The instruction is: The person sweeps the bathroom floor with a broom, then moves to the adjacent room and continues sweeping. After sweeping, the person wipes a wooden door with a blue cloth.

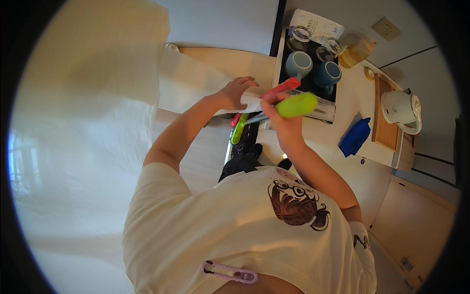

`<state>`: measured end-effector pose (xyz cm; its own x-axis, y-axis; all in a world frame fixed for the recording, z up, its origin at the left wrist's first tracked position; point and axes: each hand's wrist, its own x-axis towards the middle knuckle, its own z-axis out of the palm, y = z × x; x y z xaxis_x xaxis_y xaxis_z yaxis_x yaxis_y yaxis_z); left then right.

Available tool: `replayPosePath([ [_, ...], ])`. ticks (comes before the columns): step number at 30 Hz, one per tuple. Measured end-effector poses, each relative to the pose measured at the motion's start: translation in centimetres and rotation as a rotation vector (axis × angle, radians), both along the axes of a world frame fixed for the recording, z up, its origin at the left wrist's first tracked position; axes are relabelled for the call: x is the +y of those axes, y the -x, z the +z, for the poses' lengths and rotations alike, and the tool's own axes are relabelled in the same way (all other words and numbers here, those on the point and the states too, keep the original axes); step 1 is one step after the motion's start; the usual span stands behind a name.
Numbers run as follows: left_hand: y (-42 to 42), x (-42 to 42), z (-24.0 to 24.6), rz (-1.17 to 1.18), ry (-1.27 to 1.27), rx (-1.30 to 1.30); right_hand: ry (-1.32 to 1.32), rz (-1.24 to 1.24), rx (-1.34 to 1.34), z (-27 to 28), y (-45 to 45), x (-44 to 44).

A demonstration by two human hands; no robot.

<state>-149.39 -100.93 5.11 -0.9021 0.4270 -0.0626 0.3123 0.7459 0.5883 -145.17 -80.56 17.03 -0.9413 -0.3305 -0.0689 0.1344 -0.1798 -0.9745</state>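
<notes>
My left hand [237, 93] rests on a white sheet [191, 86], its fingers spread and curved near the sheet's right end. Close to its right, my right hand [281, 114] is closed around a tool with a lime-green handle [297, 104] and a grey shaft; the handle is blurred. A red handle-like piece [284, 87] sticks out above the same hand; whether it is also gripped is unclear. Below the sheet's edge lies a lime-green piece [238, 130], with a red piece [235, 119] beside it. The shaft of the tool reaches towards the green piece.
At upper right, a black tray [282, 78] bears upturned blue mugs [299, 63] and glasses [300, 36]. An amber pitcher [354, 55], a blue cloth [355, 137] and a white electric kettle [398, 106] on a wooden tray [383, 128] stand farther right. A large pale sheet [91, 110] spreads across the left.
</notes>
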Motion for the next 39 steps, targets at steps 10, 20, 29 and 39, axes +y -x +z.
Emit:
replayPosePath([
  [10, 3.8, 3.9, 0.0, 0.167, -0.123, -0.175, 0.187, -0.339, 0.057, 1.0, 5.9, -2.9],
  [20, -0.8, 2.4, -2.0, 0.368, -0.18, -0.044, 0.161, -0.38, 0.046, -0.4, 9.5, -3.8],
  [29, 0.6, 5.3, -2.3, 0.359, -0.29, 0.058, -0.044, -0.096, 0.222, -1.7, 11.0, -0.8],
  [39, -0.5, 5.9, -2.0, 0.43, -0.3, -0.017, -0.202, -0.31, 0.296, -6.7, 7.8, 9.8],
])
